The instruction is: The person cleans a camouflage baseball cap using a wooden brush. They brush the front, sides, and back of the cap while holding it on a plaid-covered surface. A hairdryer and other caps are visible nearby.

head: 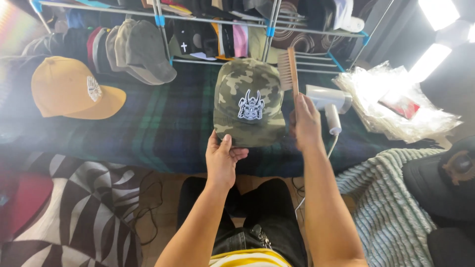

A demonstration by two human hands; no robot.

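- The camouflage cap (249,101) is green, tan and brown, with a white-and-dark embroidered emblem on its front; it is held up over the near edge of the dark plaid cloth (148,133).
- Clear plastic bags (396,101) lie in a crinkled pile at the cloth's right end, with something red inside.
- The left hand (222,158) pinches the cap's brim, thumb on top and fingers curled beneath.
- The right hand (306,121) is closed round the handle of a wooden brush (288,69), whose bristles rest beside the cap's crown.

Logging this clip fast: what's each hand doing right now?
Left hand: closed on the brim of the camo cap.
Right hand: closed on the handle of the brush, bristles beside the cap.
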